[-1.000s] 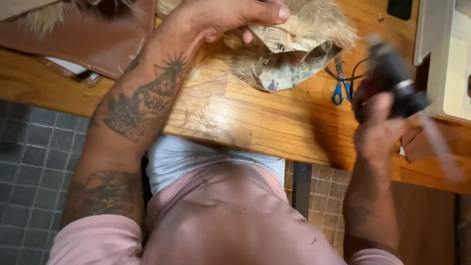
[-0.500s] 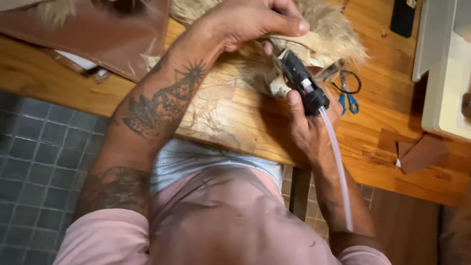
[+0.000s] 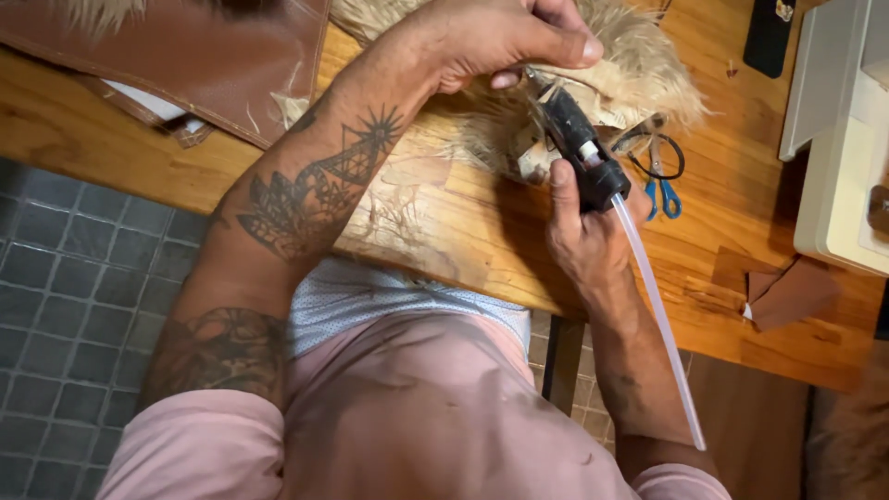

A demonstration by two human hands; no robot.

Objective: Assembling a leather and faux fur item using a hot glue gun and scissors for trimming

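Right hand [image 3: 583, 231] fisted on glue gun [image 3: 574, 148], nozzle beside left hand [image 3: 491, 37] fingers pinching fur piece [image 3: 630, 74]: likely burn or strayed glue.

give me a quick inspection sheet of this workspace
surface: wooden table, fur strands scattered on it
job's things: black glue gun with clear glue stick trailing behind; tan fur piece
clutter: blue-handled scissors, brown leather sheet, brown scraps, dark flat object
grippers: left hand presses on the fur piece; right hand grips the glue gun, nozzle at the fur
cables: nothing seen
surroundings: grey tiled floor, white machine at the table's edge
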